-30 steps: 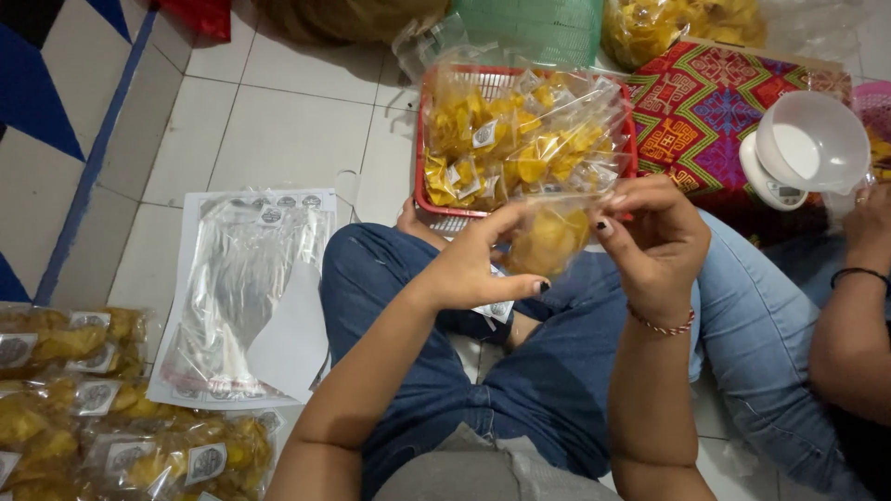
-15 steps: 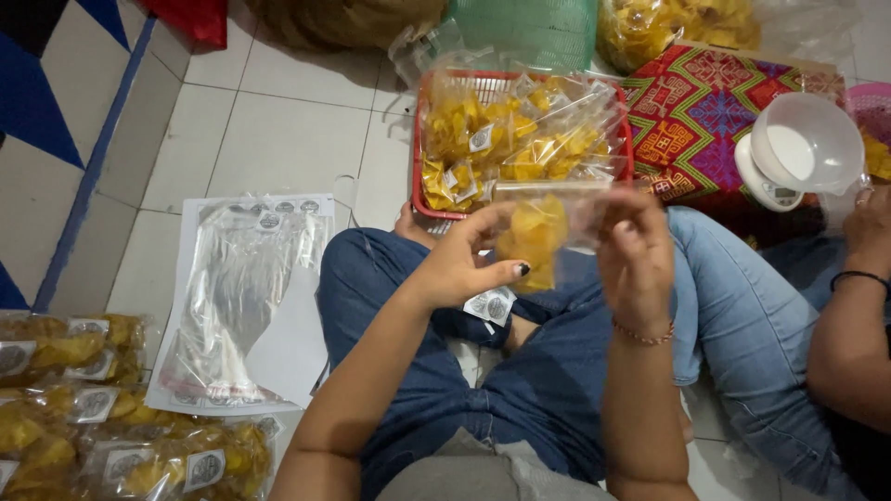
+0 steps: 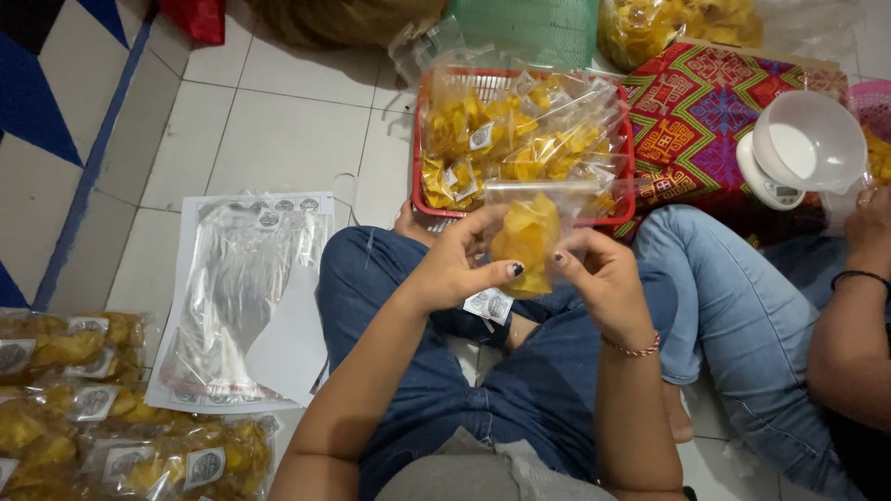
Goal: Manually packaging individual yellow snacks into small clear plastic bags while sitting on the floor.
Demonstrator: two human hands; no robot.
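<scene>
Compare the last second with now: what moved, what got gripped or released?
The right hand dropped from the top edge of the clear plastic bag of yellow chips to its lower side. The bag turned upright, chips settled low. The left hand kept its hold throughout. Unchanged: red plastic basket of filled bags, flat sheaf of empty clear bags, white bowl on the scale.

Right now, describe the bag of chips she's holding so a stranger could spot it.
Find the red basket heaped with chip bags at the top centre. Just below it, over the dark jeans, the left hand and right hand pinch one small clear bag of yellow chips, the only one held up.
</scene>
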